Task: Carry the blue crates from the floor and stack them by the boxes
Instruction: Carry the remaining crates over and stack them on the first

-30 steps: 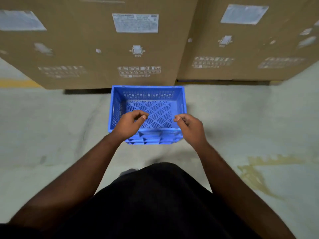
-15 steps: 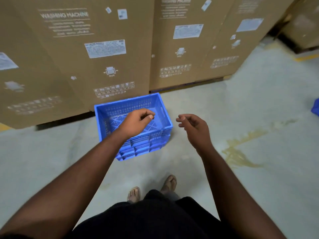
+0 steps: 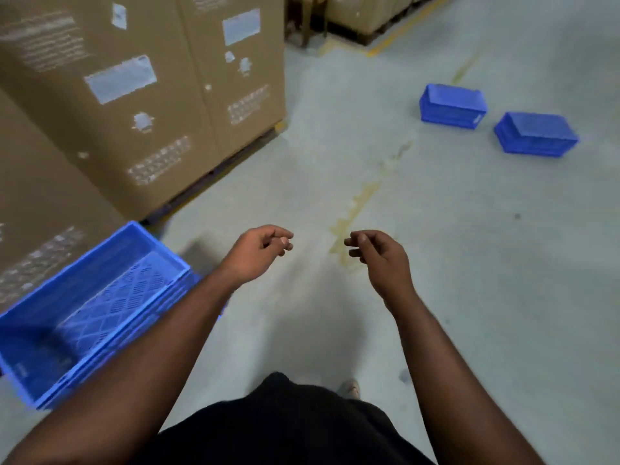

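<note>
Left hand [image 3: 256, 251]: we note fingers loosely curled, holding nothing, above bare floor [image 3: 469, 280].
Right hand [image 3: 379, 256]: likewise loosely curled, holding nothing, near the left.
Near crate [image 3: 94, 310]: upright, open, on the floor at near left, just beside the boxes [image 3: 141, 105].
Two far crates [image 3: 453, 105] [image 3: 536, 134]: we list them upside down, far right, well apart from the boxes, near each other.

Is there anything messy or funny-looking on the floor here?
Yes. A yellowish stain trails across the grey floor ahead of the hands, like an old spill. Two blue crates lie upside down, apart and at different angles.
</note>
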`<state>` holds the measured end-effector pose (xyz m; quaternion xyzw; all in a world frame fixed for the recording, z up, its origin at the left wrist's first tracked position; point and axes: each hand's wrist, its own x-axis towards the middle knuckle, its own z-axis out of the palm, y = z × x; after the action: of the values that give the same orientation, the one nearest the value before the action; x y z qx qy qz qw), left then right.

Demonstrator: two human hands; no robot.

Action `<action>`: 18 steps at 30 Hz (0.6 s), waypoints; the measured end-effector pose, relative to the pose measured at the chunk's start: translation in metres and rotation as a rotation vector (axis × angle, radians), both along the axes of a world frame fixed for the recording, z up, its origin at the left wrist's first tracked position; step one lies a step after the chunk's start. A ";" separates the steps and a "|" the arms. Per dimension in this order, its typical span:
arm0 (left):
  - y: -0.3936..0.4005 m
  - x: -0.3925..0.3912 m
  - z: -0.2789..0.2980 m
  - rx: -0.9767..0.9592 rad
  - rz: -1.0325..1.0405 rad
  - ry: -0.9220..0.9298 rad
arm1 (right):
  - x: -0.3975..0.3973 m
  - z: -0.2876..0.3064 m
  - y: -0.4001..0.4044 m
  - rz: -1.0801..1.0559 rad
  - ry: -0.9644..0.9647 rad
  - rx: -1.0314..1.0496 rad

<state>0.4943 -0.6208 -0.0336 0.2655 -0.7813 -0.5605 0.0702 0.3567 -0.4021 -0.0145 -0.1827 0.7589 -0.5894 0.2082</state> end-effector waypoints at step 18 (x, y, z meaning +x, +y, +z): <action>0.210 -0.455 -0.009 0.101 -0.383 -0.040 | -0.371 0.008 0.208 -0.400 -0.072 0.025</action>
<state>0.0397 -0.4106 -0.0423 0.1263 -0.7898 -0.5965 -0.0668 -0.0139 -0.1941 -0.0070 -0.0045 0.7794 -0.6156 0.1165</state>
